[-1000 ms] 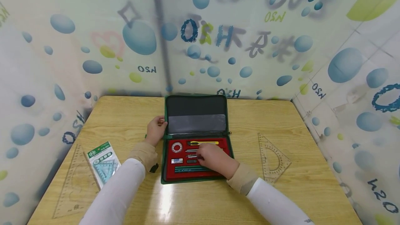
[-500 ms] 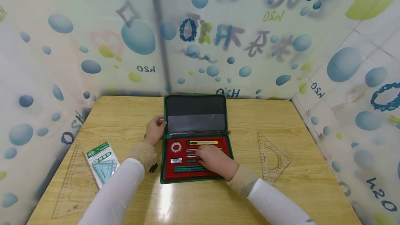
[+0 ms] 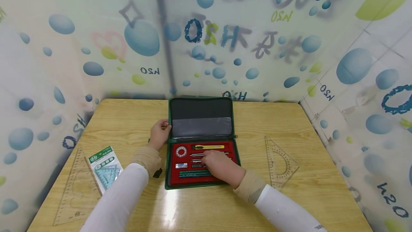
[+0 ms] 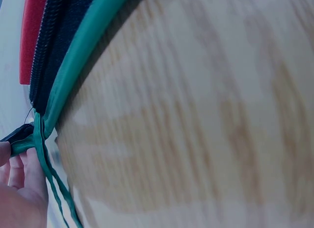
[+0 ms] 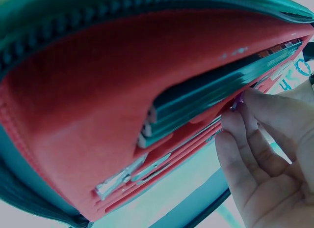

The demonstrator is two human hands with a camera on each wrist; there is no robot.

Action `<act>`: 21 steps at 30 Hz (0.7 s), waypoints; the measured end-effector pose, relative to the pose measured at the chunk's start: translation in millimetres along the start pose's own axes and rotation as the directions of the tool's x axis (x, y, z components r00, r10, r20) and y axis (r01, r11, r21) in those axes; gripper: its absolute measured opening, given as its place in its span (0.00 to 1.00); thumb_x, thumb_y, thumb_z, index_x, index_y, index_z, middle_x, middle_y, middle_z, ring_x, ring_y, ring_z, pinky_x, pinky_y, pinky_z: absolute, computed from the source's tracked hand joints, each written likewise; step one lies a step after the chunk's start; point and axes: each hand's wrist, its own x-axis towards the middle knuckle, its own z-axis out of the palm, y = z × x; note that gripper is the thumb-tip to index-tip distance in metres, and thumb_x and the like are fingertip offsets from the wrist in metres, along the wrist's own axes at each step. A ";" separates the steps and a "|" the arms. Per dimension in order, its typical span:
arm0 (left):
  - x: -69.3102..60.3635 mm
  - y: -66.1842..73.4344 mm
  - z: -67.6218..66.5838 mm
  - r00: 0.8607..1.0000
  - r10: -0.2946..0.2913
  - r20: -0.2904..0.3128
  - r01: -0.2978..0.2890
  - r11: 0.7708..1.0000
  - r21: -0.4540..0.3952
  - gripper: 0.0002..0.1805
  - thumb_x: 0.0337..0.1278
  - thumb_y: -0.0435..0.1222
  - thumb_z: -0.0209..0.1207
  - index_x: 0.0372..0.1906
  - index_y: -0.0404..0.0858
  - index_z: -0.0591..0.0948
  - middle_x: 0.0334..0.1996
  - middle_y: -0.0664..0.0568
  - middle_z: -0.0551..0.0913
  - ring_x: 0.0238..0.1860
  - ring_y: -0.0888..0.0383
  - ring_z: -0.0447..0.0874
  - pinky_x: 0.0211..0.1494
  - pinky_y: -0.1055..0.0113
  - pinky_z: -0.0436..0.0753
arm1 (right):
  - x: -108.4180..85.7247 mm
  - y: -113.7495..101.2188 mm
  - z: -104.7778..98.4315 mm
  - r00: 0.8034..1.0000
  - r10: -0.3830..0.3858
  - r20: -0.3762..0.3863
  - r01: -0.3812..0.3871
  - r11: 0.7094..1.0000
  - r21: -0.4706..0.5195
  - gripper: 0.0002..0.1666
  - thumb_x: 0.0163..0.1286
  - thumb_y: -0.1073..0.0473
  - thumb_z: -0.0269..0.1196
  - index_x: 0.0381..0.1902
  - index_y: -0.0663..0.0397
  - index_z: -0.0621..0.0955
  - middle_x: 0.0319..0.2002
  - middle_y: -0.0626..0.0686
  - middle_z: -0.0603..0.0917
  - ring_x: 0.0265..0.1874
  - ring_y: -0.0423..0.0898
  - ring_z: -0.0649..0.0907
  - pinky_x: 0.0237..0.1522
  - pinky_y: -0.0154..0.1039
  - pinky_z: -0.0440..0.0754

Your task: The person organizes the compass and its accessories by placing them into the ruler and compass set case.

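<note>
A green zip case (image 3: 238, 160) lies unzipped and spread on the table, its red tray (image 3: 175, 181) facing up. My left hand (image 3: 159, 134) holds the lid's left edge; in the left wrist view the fingers (image 4: 30, 171) grip its green border. Over the tray's right part is my right hand (image 3: 222, 165). In the right wrist view its thumb and fingers pinch a small purple piece (image 5: 238, 100), mostly hidden. The tray holds a yellow cutter (image 3: 210, 147), a round white dial (image 3: 181, 151), an eraser (image 3: 181, 165), green pencils (image 3: 193, 174) and metal drawing tools (image 3: 196, 155).
To the left are a large clear set square (image 3: 69, 199) and a packet of blue-tinted rulers (image 3: 104, 167). A clear triangle with a protractor cut-out (image 3: 276, 160) lies to the right on the wooden table (image 3: 322, 196). A patterned wall (image 3: 270, 78) stands behind.
</note>
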 end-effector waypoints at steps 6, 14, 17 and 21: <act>-0.3 0.4 -0.4 1.000 0.002 0.004 -0.002 1.000 0.003 0.19 0.65 0.31 0.53 0.59 0.31 0.73 0.48 0.35 0.78 0.51 0.42 0.76 0.52 0.52 0.77 | -0.2 1.3 2.6 1.000 -0.017 -0.020 0.017 1.000 -0.010 0.06 0.64 0.55 0.64 0.36 0.46 0.87 0.32 0.44 0.82 0.29 0.36 0.77 0.38 0.31 0.82; -0.4 -0.5 -0.5 1.000 -0.007 0.004 0.007 1.000 -0.005 0.19 0.65 0.31 0.53 0.59 0.32 0.73 0.48 0.36 0.77 0.52 0.43 0.76 0.52 0.53 0.77 | -1.7 2.0 5.6 0.998 -0.033 -0.050 0.032 0.999 -0.028 0.06 0.65 0.54 0.63 0.36 0.45 0.87 0.32 0.43 0.83 0.30 0.36 0.78 0.38 0.32 0.82; -1.0 1.0 -0.9 1.000 -0.014 0.005 0.015 1.000 -0.010 0.19 0.66 0.31 0.52 0.59 0.32 0.73 0.48 0.36 0.77 0.52 0.42 0.75 0.52 0.53 0.77 | -2.9 1.0 5.4 0.997 -0.042 -0.066 0.040 0.998 -0.042 0.06 0.66 0.55 0.62 0.33 0.45 0.86 0.31 0.43 0.83 0.29 0.37 0.78 0.36 0.33 0.82; -1.9 3.4 -1.4 1.000 -0.024 0.010 0.024 1.000 -0.016 0.19 0.65 0.31 0.52 0.60 0.31 0.73 0.49 0.35 0.77 0.52 0.42 0.75 0.52 0.53 0.77 | -3.9 -0.2 5.4 0.995 -0.060 -0.083 0.054 0.996 -0.064 0.07 0.66 0.58 0.61 0.30 0.45 0.86 0.28 0.43 0.82 0.27 0.37 0.78 0.33 0.32 0.80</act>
